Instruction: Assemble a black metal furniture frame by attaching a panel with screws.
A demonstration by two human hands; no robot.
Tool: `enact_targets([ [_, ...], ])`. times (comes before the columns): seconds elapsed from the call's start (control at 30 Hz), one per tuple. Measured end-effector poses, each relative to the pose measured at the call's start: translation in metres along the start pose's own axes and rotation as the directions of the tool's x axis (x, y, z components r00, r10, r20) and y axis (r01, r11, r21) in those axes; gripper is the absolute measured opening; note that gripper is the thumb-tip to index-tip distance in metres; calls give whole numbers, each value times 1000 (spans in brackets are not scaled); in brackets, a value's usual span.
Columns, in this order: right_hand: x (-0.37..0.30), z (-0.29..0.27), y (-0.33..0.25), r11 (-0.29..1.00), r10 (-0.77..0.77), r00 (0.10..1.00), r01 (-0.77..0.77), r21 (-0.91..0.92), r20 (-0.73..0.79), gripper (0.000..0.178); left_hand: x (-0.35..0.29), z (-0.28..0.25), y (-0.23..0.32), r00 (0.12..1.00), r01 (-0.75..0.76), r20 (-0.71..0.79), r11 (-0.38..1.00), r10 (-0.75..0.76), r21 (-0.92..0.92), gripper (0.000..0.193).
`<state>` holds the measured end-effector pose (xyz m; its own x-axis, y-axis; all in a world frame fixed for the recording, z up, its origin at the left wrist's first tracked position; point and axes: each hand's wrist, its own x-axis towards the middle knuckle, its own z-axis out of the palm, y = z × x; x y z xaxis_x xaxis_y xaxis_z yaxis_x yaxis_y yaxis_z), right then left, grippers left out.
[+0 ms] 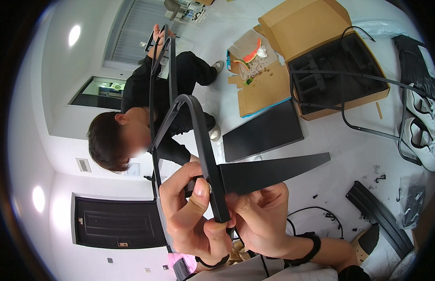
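A black metal tube frame (202,133) runs from a co-worker's end at upper left down to my hands. My left hand (189,210) is closed around its near end, the thumb beside a small silver bolt head (209,186) on the tube. A long tapered black panel (273,172) juts out to the right from the tube. My right hand (262,213) is closed at the panel's wide end, pinching where it meets the tube. My fingers hide part of that joint. A co-worker's raised hand (159,35) is at the frame's far end.
Beyond the frame crouches a co-worker (133,126) in black. On the floor lie an open cardboard box (311,28), a flat black panel (264,133), another bent tube frame (346,110), white sneakers (420,136), a black rail (379,218) and scattered screws.
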<state>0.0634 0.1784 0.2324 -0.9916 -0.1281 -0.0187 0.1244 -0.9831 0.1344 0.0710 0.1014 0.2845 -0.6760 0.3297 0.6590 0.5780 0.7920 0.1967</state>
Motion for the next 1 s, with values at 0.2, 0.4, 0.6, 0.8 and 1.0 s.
enact_targets([
  [0.2, -3, -13, 11, 994, -96, 993, 100, -50, 73, 23, 8, -3, 0, 998, 1, 56, 999, -3, 36, 38],
  [0.4, -13, -7, 11, 995, -56, 998, 57, 82, -24, 19, 9, -1, 10, 995, 1, 98, 995, -11, 100, 49],
  [0.6, -14, 16, 4, 988, -44, 989, 23, -150, -141, 16, 12, 1, 10, 996, -33, 83, 988, 21, 149, 47],
  [0.8, -11, 8, -2, 996, 16, 999, -11, 91, -49, 19, 12, 0, 9, 995, -50, 98, 982, 32, 180, 45],
  [1.0, -12, 11, -2, 995, 101, 989, -103, -7, -105, 16, 10, 0, 6, 996, -35, 90, 991, 24, 127, 46],
])
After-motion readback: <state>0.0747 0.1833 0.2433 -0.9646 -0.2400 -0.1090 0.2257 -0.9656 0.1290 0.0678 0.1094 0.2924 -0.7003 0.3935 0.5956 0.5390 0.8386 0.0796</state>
